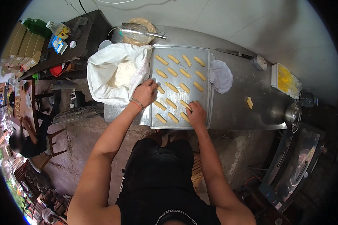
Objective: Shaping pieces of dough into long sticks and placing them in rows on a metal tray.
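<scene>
A metal baking tray [180,92] lies before me, with several short sticks of yellow dough [172,87] set on it in rough rows. My left hand [145,92] is at the tray's left edge, beside the white sack. Its curled fingertips meet the end of one dough stick [160,89]; whether they grip it is not clear. Over the tray's near right part, my right hand [197,114] has its thumb and fingers around the end of another dough stick [184,104]. Part of a further stick shows behind that hand.
An open white sack of flour [125,73] stands left of the tray. On the steel table [236,112] are a white cloth [221,76], a knife [233,53], dough pieces [250,103] and a white tub [284,80]. A metal bowl [293,115] sits at the right end. Another person sits far left.
</scene>
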`<state>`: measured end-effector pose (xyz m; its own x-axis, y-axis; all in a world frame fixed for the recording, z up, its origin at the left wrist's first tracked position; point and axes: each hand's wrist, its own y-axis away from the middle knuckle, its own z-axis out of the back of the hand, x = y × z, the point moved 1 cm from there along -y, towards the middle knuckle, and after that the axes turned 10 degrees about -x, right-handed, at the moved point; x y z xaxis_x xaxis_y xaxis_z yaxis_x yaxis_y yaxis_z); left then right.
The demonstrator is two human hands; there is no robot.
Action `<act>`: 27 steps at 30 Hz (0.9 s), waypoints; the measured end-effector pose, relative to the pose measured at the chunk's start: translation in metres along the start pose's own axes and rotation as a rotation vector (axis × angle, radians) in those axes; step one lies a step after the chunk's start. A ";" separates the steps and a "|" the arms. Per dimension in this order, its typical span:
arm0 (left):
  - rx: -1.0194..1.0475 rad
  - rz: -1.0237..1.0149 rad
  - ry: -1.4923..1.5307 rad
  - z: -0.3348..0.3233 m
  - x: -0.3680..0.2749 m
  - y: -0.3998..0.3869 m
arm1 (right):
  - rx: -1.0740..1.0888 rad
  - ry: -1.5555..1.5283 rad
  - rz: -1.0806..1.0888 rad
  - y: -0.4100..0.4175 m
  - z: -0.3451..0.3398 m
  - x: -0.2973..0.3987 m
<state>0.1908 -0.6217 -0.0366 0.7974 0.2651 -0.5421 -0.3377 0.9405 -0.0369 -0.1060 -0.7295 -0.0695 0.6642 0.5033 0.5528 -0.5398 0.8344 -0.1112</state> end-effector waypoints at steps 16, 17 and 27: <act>0.011 -0.119 0.025 -0.027 0.021 -0.034 | 0.050 -0.069 0.008 -0.061 -0.073 0.105; 0.026 -0.152 0.010 -0.026 0.021 -0.037 | 0.087 -0.058 0.001 -0.063 -0.079 0.104; 0.046 -0.272 0.016 -0.030 0.035 -0.024 | 0.021 -0.077 0.033 -0.045 -0.074 0.108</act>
<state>0.2121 -0.6417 -0.0795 0.8474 -0.0014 -0.5309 -0.0894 0.9854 -0.1452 0.0288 -0.6962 -0.0657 0.6047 0.5111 0.6109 -0.5721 0.8123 -0.1133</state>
